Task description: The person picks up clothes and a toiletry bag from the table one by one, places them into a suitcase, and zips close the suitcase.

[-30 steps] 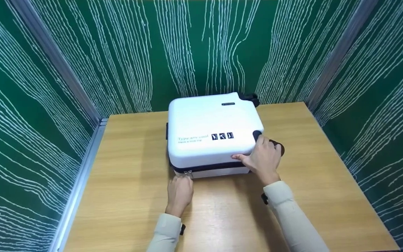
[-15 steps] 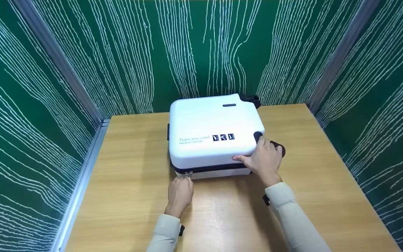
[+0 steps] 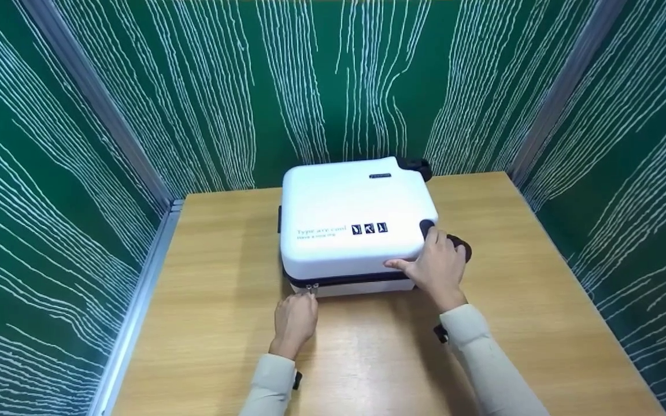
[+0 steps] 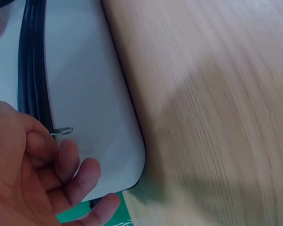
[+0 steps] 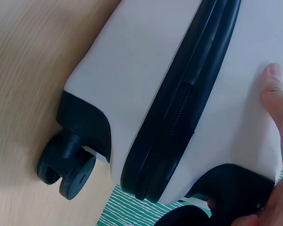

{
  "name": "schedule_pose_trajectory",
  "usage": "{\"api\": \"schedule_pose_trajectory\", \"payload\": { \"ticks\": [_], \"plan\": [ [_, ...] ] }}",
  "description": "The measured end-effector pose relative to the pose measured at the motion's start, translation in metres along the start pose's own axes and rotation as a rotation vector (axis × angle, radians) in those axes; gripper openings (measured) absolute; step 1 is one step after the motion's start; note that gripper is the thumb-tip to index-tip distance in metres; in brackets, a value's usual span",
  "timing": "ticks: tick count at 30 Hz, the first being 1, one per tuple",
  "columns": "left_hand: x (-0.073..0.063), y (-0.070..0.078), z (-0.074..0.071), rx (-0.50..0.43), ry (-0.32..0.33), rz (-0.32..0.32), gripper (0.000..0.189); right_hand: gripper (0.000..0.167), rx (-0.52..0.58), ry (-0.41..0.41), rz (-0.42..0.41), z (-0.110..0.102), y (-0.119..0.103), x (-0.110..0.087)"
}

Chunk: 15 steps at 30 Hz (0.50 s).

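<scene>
A white hard-shell suitcase point(image 3: 344, 196) lies flat on the table, printed with lettering and small black pictures. A black zipper band point(image 4: 35, 70) runs round its side. At the near left corner my left hand point(image 3: 296, 320) has thumb and forefinger pinched together at the zipper, on a zipper pull that they mostly hide. Another metal zipper pull point(image 4: 63, 131) sticks out beside the fingertips. My right hand point(image 3: 440, 266) grips the near right corner, thumb along the lid's side, fingers over the corner by a black wheel point(image 3: 461, 247). The zipper teeth point(image 5: 172, 125) show closed near that corner.
The wooden table point(image 3: 211, 323) extends round the suitcase on both sides and in front. Green walls point(image 3: 194, 92) with white wavy lines stand behind and beside it. A lower black caster point(image 5: 68, 165) sticks out from the suitcase's wheel end.
My left hand has shifted slightly left and toward the body at the zipper. The right hand keeps its grip on the corner, and the suitcase stays in place.
</scene>
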<state>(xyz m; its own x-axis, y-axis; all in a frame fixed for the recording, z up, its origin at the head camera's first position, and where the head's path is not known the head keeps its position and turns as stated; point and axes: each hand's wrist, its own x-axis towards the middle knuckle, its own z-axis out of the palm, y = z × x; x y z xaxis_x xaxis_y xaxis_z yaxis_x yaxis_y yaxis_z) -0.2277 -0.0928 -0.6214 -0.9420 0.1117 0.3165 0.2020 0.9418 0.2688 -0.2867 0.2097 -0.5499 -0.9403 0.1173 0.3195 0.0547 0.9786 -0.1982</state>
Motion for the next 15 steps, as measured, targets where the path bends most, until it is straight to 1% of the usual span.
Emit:
{"api": "schedule_pose_trajectory", "payload": {
  "ticks": [4, 7, 10, 12, 15],
  "plan": [
    [0.000, -0.006, -0.004, -0.031, -0.040, -0.046, 0.042, 0.132, 0.048, -0.071, -0.008, -0.006, 0.004, 0.001],
    [0.002, -0.013, -0.011, -0.062, -0.044, -0.089, 0.042, 0.122, 0.142, -0.164, -0.005, -0.014, 0.011, 0.002],
    [0.006, -0.024, -0.019, -0.083, -0.033, -0.120, 0.041, 0.110, 0.246, -0.247, 0.001, -0.024, 0.021, 0.005],
    [0.010, -0.031, -0.025, -0.086, -0.014, -0.136, 0.037, 0.099, 0.316, -0.259, 0.005, -0.030, 0.028, 0.008],
    [0.018, -0.043, -0.035, -0.081, 0.015, -0.156, 0.028, 0.079, 0.393, -0.182, -0.001, -0.035, 0.040, 0.012]
  ]
}}
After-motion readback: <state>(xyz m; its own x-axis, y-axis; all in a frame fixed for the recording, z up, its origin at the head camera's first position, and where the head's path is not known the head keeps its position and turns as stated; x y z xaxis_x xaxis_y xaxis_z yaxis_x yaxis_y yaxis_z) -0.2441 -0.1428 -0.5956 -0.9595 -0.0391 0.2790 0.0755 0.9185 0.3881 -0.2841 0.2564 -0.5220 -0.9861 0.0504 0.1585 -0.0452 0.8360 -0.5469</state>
